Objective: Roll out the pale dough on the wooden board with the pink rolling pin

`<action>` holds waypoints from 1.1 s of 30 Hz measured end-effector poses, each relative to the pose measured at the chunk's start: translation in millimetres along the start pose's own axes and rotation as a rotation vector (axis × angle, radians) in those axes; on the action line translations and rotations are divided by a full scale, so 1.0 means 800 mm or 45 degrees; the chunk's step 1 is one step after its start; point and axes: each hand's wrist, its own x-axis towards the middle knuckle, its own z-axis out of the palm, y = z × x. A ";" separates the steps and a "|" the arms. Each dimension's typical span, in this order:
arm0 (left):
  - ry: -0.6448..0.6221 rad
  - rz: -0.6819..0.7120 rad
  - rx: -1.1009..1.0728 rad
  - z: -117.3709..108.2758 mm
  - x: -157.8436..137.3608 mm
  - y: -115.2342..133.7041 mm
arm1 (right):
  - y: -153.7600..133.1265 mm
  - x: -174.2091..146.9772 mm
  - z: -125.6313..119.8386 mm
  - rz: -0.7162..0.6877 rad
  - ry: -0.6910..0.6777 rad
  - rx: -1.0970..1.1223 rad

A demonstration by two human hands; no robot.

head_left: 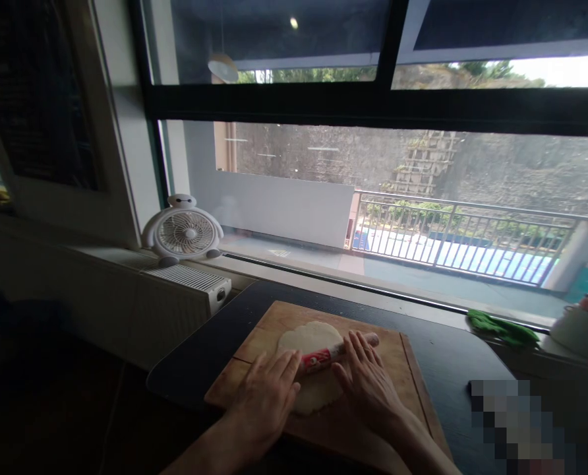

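Note:
A rolling pin (318,358) with a red wrapped middle lies slantwise across a flat, pale round of dough (308,335). The dough rests on a wooden board (259,330). My left hand (269,389) lies with outstretched fingers over the pin's left part, hiding that end. Over its right part, my right hand (366,373) rests with fingers straight and the thumb apart; the pin's right tip sticks out beyond it. Neither hand has its fingers wrapped round the pin. Dough shows both behind and in front of the pin.
The board stands on a dark table (195,359) beside a window. A white fan (188,232) sits on the sill above a radiator (190,284) at left. A green cloth (501,328) lies on the sill at right. A pixelated patch covers the lower right.

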 end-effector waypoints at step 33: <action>-0.078 -0.209 -0.086 0.006 0.037 -0.033 | -0.059 0.140 0.024 -0.105 -0.096 -0.083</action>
